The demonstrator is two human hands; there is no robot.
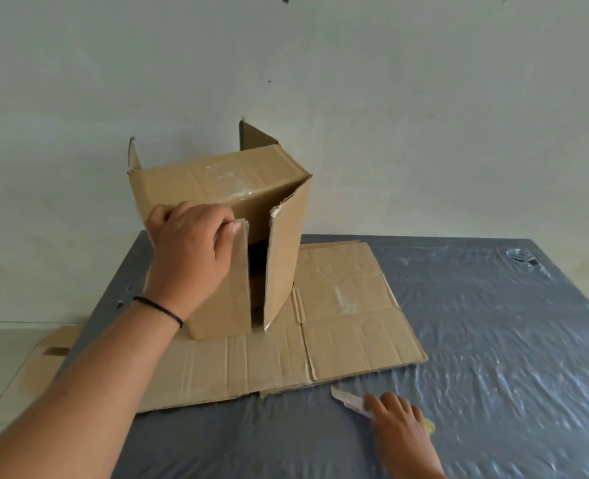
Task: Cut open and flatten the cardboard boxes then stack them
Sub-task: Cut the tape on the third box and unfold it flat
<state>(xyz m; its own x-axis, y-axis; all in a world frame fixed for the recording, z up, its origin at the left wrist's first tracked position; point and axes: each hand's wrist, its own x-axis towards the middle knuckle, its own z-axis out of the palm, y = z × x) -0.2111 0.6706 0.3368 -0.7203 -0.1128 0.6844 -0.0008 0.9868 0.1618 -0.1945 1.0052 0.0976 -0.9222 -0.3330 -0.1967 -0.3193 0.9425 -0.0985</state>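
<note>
The left hand (189, 250) grips the cut edge of the upright brown cardboard box (224, 236), fingers curled over its near flap, probably to steady it or pull the slit wider. The right hand (398, 421) rests on the bench, fingers around a pale utility knife (350, 401). The box stands on a flattened brown cardboard sheet (338, 340) covering the grey plastic-wrapped bench (510, 340). Bare bench lies to the right; the sheet overhangs the left edge.
</note>
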